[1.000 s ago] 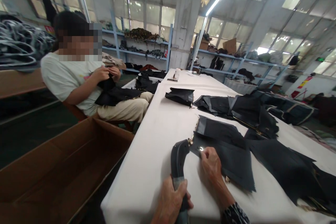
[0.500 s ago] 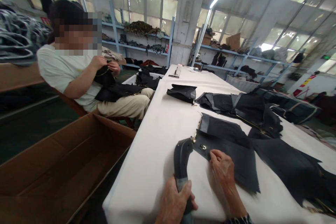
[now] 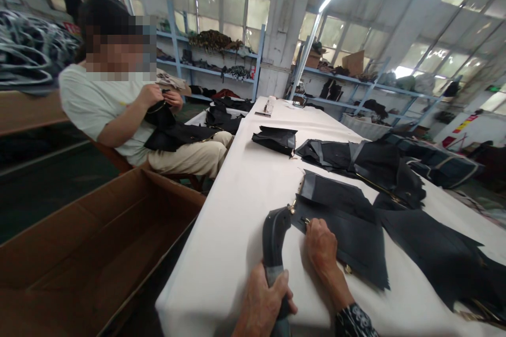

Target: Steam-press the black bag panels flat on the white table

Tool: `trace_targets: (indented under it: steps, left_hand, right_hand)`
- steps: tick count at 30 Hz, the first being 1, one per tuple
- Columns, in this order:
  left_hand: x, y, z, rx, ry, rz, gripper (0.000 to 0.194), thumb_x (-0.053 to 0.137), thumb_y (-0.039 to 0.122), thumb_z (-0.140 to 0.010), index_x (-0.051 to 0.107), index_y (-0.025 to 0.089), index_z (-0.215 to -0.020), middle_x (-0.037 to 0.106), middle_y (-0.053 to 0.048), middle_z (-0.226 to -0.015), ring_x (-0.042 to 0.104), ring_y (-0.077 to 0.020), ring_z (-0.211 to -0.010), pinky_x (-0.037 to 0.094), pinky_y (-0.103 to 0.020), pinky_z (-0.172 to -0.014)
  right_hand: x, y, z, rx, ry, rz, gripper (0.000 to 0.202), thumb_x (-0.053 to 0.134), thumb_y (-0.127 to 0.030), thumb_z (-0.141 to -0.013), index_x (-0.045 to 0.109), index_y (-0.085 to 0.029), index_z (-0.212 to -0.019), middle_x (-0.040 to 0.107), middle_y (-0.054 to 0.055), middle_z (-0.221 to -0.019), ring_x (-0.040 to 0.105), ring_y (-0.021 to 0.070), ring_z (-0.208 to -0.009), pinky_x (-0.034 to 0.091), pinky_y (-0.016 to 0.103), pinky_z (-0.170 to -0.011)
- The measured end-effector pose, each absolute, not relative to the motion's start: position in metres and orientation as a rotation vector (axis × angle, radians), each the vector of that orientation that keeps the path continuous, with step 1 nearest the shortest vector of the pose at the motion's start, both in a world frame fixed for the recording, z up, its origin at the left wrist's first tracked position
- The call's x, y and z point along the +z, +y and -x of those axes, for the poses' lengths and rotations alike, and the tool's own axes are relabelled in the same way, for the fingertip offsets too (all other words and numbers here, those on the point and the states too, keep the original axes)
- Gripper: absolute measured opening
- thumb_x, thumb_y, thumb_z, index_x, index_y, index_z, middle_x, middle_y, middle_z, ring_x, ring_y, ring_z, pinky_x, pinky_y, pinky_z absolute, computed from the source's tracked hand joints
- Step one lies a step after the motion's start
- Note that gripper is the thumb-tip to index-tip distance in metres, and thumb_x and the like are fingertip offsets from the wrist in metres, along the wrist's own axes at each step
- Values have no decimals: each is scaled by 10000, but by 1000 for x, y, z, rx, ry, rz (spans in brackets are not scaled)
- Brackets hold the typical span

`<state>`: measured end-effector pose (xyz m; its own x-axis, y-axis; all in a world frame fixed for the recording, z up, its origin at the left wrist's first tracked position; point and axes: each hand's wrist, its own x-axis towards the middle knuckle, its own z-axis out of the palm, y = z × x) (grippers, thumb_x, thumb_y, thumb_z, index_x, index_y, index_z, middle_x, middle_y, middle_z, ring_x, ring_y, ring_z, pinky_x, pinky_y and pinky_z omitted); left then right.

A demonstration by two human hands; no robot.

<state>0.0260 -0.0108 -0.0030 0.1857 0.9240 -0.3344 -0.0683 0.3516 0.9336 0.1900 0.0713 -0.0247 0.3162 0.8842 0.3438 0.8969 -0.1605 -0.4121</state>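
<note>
My left hand [image 3: 263,295] is wrapped round the handle of a dark, curved tool [image 3: 273,231], whose exact kind I cannot make out. The tool's upper end points at the edge of a flat black fabric panel [image 3: 348,226] on the table. My right hand [image 3: 322,247] is closed, fingertips bunched at a small gold-coloured metal loop [image 3: 305,220] on that panel. Another small gold fitting [image 3: 292,207] sits at the panel's corner, by the tool's end. A further gold piece [image 3: 348,269] shows by my right wrist.
More black pieces with zips [image 3: 379,163] lie along the white table [image 3: 221,253]. A folded black piece [image 3: 274,139] lies farther back. To the left, a seated person [image 3: 114,110] handles black fabric beside a large cardboard box [image 3: 98,231]. Loaded blue shelves [image 3: 215,68] line the wall.
My right hand has moved left and slightly up the panel, to the gold loop. A gold piece formerly hidden by it now shows. My left hand and the tool have barely moved.
</note>
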Motion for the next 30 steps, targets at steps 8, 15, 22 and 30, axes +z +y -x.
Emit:
trace_targets:
  steps: [8,15,22,30]
  left_hand:
    - [-4,-10,-27,873,1187,-954,209,461,358,-778,443,150,-774,578,1,-531,612,-180,-449,499,-289,-467]
    - [-5,-9,-26,873,1155,-972,244,479,384,-783,452,142,-764,587,-7,-536,619,-175,-470,502,-278,-486]
    - [-11,-10,-28,881,1161,-958,239,485,387,-785,438,155,-757,580,5,-535,616,-171,-458,503,-275,-475]
    - [-6,-10,-30,896,1184,-915,253,524,397,-752,447,156,-765,572,17,-508,604,-169,-438,501,-277,-455]
  right_hand:
    - [-9,71,-219,601,-1516,1732,263,474,-369,-741,514,-174,-570,436,-29,-492,411,116,-453,336,239,-443]
    - [-13,66,-222,463,-1346,1755,298,430,-389,-740,598,-144,-729,546,29,-588,494,162,-553,391,292,-548]
    - [-16,58,-215,367,-1552,1826,297,419,-238,-713,693,-183,-813,657,72,-823,572,192,-738,405,299,-711]
    - [-11,56,-217,344,-1679,1825,245,384,-129,-614,569,-205,-473,606,17,-649,549,147,-643,393,241,-636]
